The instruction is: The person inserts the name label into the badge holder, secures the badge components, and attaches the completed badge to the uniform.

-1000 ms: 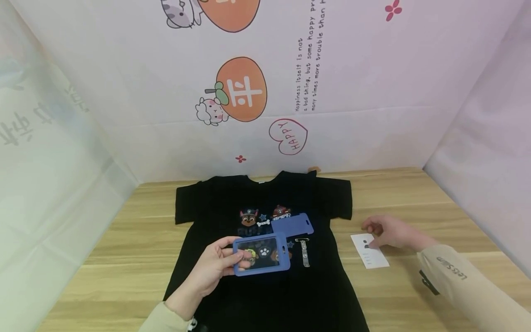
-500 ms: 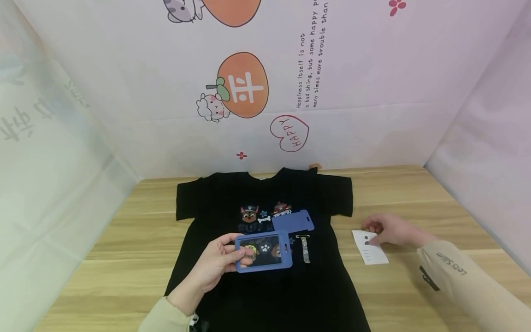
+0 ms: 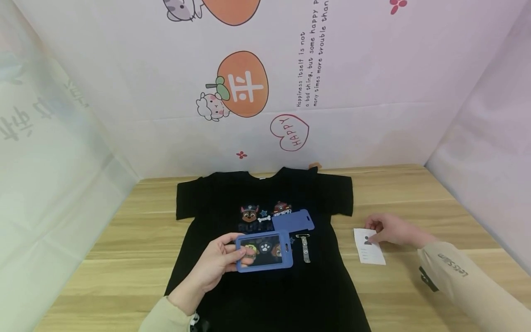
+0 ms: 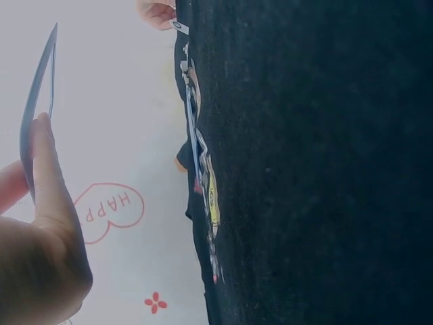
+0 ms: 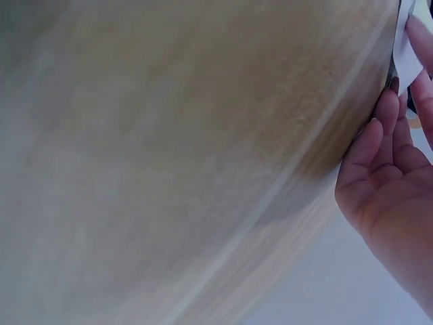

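My left hand (image 3: 209, 265) holds a blue badge holder frame (image 3: 286, 252) by its left end, over the black T-shirt (image 3: 265, 304). Fingers show through its window, and the frame (image 4: 30, 101) appears edge-on in the left wrist view. On the right, my right hand (image 3: 392, 229) pinches a white card (image 3: 371, 254) with a dark person icon and small lines of text. That card (image 5: 406, 64) sits between thumb and fingers in the right wrist view. A flat blue badge holder panel (image 3: 292, 221) lies on the shirt, beside a clear strap clip (image 3: 305, 250).
The shirt is spread on a wood-grain table (image 3: 112, 258), cartoon dogs printed on its chest. Behind the table stands a white printed cloth backdrop (image 3: 352, 92), with pale side curtains (image 3: 50, 184) at left and right.
The white card has shifted slightly and turned a little under my right hand, looking bent half a second ago and flatter now. My left hand with the frame has stayed nearly still.
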A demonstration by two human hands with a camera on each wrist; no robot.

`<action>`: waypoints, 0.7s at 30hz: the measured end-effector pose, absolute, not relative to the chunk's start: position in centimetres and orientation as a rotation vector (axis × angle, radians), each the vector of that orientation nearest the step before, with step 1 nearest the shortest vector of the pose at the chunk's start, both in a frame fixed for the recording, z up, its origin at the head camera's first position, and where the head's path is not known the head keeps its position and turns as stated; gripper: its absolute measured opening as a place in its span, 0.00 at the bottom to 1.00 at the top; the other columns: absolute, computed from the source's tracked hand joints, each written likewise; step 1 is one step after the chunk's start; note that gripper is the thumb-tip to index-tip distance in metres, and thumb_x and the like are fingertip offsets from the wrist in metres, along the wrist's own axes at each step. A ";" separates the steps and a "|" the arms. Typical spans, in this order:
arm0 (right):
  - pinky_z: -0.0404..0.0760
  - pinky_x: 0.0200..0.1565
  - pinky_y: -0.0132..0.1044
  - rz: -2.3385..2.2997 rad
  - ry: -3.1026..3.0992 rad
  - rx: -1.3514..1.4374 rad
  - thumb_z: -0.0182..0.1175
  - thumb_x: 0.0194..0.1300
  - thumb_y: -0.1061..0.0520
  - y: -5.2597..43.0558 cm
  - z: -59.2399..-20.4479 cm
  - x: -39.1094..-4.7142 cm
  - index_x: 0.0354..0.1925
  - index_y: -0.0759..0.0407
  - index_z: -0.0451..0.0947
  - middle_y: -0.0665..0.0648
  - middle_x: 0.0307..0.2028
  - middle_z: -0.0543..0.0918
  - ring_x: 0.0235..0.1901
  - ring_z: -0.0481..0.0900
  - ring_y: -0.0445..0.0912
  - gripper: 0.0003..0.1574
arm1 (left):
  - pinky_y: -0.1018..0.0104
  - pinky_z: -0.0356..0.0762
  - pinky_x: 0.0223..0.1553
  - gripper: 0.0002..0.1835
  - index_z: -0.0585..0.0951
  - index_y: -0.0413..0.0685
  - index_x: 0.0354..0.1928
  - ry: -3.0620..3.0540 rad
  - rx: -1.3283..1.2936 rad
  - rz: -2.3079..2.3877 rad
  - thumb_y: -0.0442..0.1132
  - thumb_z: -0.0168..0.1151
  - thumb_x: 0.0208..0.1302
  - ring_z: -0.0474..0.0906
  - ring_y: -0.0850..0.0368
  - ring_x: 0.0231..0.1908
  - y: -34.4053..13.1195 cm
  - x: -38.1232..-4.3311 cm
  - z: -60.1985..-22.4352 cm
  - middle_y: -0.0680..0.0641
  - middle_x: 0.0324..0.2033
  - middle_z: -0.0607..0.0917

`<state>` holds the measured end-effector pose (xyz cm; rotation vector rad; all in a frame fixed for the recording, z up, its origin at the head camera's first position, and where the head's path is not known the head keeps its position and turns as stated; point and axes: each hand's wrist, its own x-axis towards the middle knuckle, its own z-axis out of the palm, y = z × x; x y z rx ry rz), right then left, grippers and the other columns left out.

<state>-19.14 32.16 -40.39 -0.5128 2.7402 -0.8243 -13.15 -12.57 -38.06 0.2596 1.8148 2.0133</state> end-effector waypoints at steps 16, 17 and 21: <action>0.74 0.32 0.29 -0.988 2.748 -0.352 0.63 0.58 0.63 32.2 -40.5 -19.1 0.38 0.65 0.76 0.55 0.34 0.79 0.34 0.71 0.44 0.09 | 0.63 0.83 0.41 0.25 0.63 0.29 0.61 1.824 0.244 2.008 0.32 0.57 0.66 0.85 0.62 0.33 -12.6 -13.1 -38.0 0.50 0.34 0.88; 0.76 0.33 0.30 -1.024 2.723 -0.334 0.63 0.58 0.64 32.2 -40.5 -19.0 0.39 0.66 0.76 0.56 0.35 0.79 0.35 0.72 0.44 0.10 | 0.63 0.83 0.41 0.25 0.63 0.30 0.61 1.825 0.240 2.007 0.32 0.57 0.66 0.85 0.62 0.33 -12.5 -13.1 -38.0 0.50 0.34 0.88; 0.82 0.35 0.34 -1.160 2.604 -0.264 0.61 0.60 0.65 32.2 -40.2 -18.8 0.42 0.71 0.73 0.59 0.37 0.78 0.37 0.74 0.47 0.12 | 0.63 0.83 0.41 0.25 0.64 0.30 0.61 1.826 0.231 2.002 0.32 0.57 0.66 0.85 0.62 0.33 -12.5 -13.0 -38.0 0.49 0.34 0.88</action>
